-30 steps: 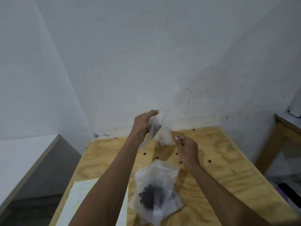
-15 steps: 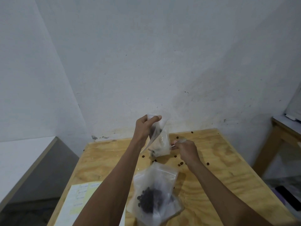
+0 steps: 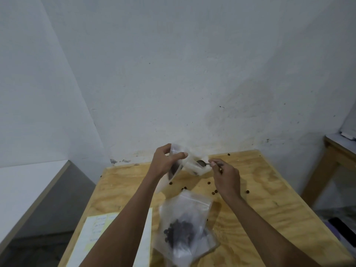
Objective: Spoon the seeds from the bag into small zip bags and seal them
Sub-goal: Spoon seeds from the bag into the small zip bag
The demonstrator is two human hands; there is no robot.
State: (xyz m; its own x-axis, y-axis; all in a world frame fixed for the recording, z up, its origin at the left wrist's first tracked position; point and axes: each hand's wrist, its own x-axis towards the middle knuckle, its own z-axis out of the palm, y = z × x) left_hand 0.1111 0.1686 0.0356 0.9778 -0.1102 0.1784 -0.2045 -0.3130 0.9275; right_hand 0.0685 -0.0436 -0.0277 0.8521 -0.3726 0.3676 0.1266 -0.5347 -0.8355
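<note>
My left hand [image 3: 166, 161] pinches a small clear zip bag [image 3: 178, 164] above the far part of the plywood table [image 3: 269, 199], thumb on its front. My right hand [image 3: 226, 177] pinches the handle of a small metal spoon [image 3: 202, 163], whose bowl lies at the mouth of a second clear bag [image 3: 198, 167] right of the first. A larger clear zip bag [image 3: 185, 228] with dark seeds inside stands near the table's front. Several loose dark seeds [image 3: 213, 192] are scattered on the wood between my hands and this bag.
A white and yellow paper sheet [image 3: 96, 239] lies at the table's front left, partly under my left forearm. A white wall rises right behind the table. A white-topped surface [image 3: 28, 182] stands to the left, and a wooden table [image 3: 335, 157] to the right.
My left hand has raised and tilted the small bag. My right hand has brought the spoon's bowl up to the mouth of the bag beside it. The view has shifted slightly.
</note>
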